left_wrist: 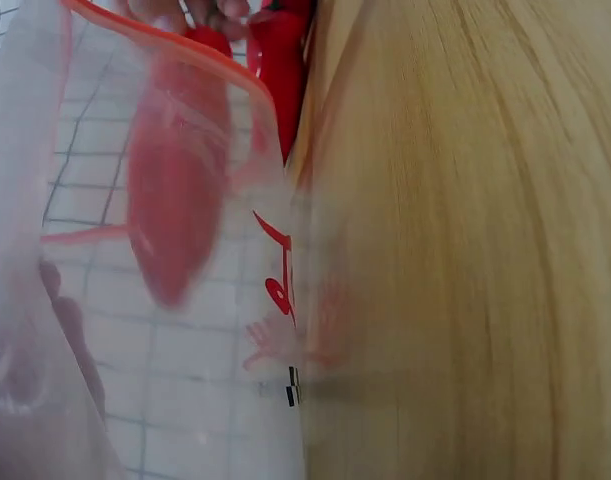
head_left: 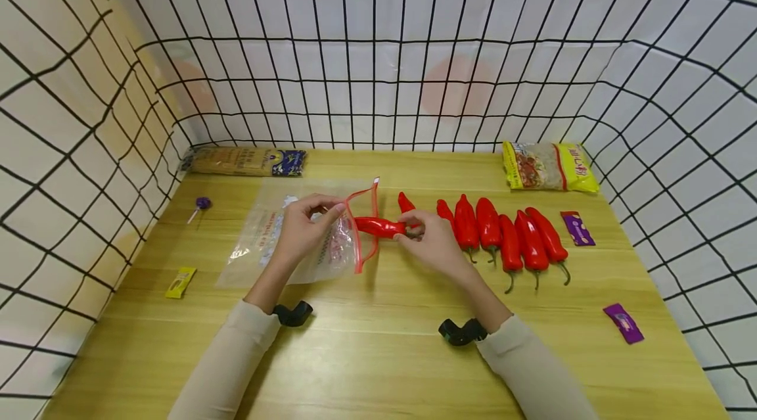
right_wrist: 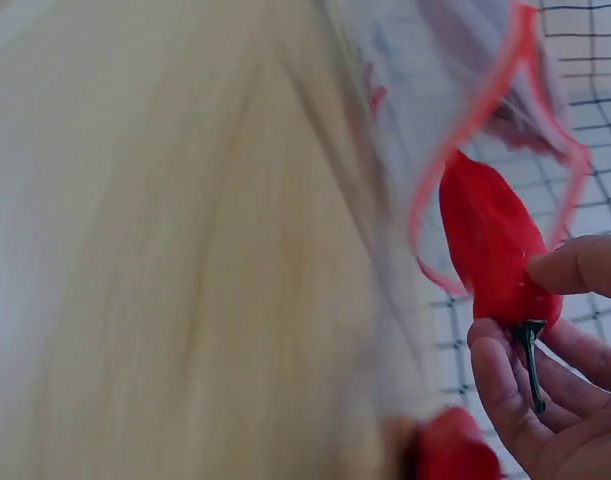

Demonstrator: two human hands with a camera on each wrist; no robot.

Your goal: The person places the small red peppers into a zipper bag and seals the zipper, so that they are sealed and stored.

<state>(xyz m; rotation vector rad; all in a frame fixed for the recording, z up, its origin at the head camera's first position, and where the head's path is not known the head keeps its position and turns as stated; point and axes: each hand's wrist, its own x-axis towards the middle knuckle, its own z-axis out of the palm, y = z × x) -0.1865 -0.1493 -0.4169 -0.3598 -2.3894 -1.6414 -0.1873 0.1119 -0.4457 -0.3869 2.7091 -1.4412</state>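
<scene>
A clear zip bag (head_left: 251, 246) with a red zip edge lies on the table, its mouth spread and facing right. My left hand (head_left: 307, 226) pinches the bag near that mouth. In my right hand (head_left: 434, 242) a red chili pepper (head_left: 378, 227) is gripped by its stem end. The pepper's tip points left and is inside the bag's mouth; the left wrist view shows the pepper (left_wrist: 175, 190) through the clear film. In the right wrist view, thumb and fingers hold the pepper (right_wrist: 495, 240) around its green stem. Behind the right hand lies another red pepper (head_left: 405, 202), partly hidden.
Several red peppers (head_left: 487, 223) lie in a row right of the right hand. A noodle pack (head_left: 236, 162) and a yellow food bag (head_left: 550, 167) stand at the back. A lollipop (head_left: 203, 203), a yellow packet (head_left: 181, 282) and purple packets (head_left: 623, 323) lie at the sides. Black wire mesh (head_left: 372, 58) surrounds the table.
</scene>
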